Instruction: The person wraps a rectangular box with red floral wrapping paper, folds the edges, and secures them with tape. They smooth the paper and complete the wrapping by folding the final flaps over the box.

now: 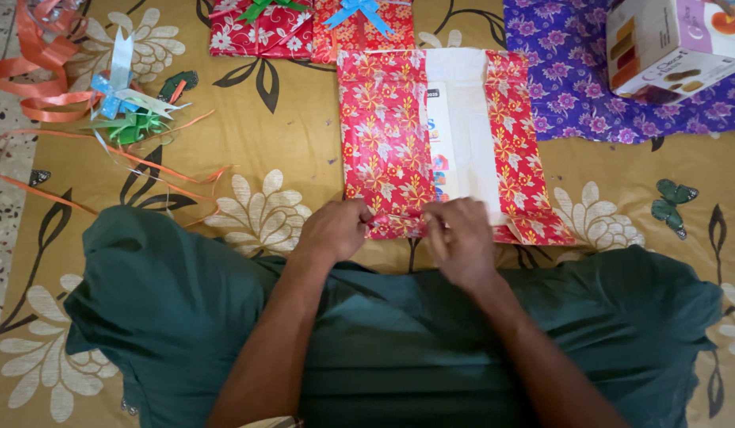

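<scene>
A flat box half covered in red floral wrapping paper (383, 135) lies on the patterned sheet in front of me, a white strip of the box (462, 119) still showing down its middle. My left hand (332, 230) pinches the near edge of the paper at the left. My right hand (458, 234) presses and folds the same near edge just to the right. Both hands sit at the bottom end of the parcel, fingers curled onto the paper fold.
Two wrapped red parcels with a green bow (260, 24) and a blue bow (359, 20) lie at the far edge. Orange ribbon (34, 71) and loose bows (126, 111) lie at left. Purple floral paper (573, 79) with a cardboard box (672, 43) is at right.
</scene>
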